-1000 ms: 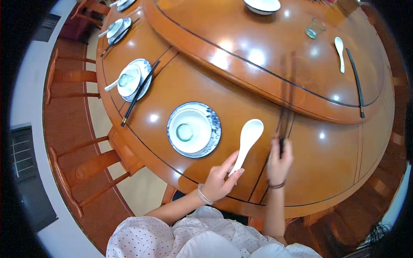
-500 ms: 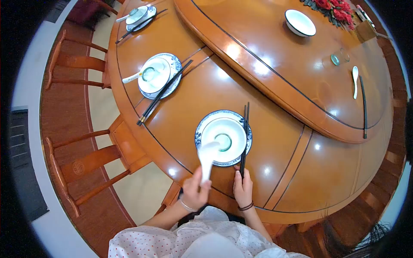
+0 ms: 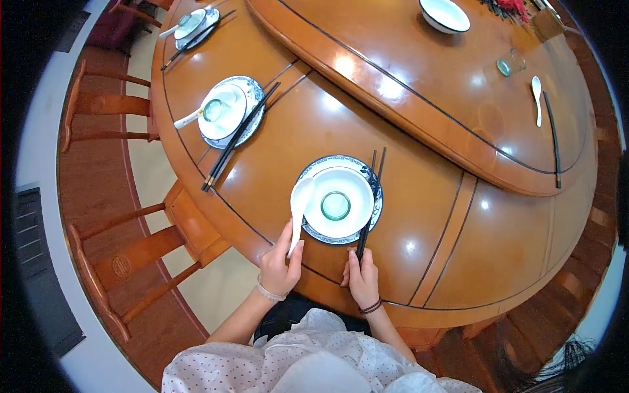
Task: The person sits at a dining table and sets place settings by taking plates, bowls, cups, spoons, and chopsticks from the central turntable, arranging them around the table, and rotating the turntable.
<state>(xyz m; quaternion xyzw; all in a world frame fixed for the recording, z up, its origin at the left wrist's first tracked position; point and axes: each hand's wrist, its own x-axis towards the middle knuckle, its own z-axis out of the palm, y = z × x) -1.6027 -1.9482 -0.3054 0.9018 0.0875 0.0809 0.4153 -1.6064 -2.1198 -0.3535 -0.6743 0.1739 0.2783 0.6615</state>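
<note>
My left hand [image 3: 280, 267] is closed around the handle of a white soup spoon [image 3: 299, 208], whose bowl end overlaps the left rim of a white bowl [image 3: 357, 213] in my view. Inside that bowl sits a small greenish drinking glass [image 3: 335, 206]. Under the bowl lies a blue-and-white patterned plate [image 3: 324, 164]. My right hand [image 3: 362, 278] grips the near ends of a pair of black chopsticks [image 3: 372, 203], which run along the right side of the bowl across the plate, their far tips slightly apart.
To the left is another setting: a patterned plate [image 3: 252, 128] with bowl, glass and spoon, and black chopsticks [image 3: 236, 141]. A third setting lies farther back. The raised turntable [image 3: 393, 124] carries a white bowl [image 3: 445, 16], a glass [image 3: 504, 67], a spoon [image 3: 536, 98] and dark chopsticks [image 3: 552, 141].
The spoon has moved left from over the bowl's middle to its left rim. My right hand still holds the chopsticks, whose far tips are now more spread. The view has shifted slightly.
</note>
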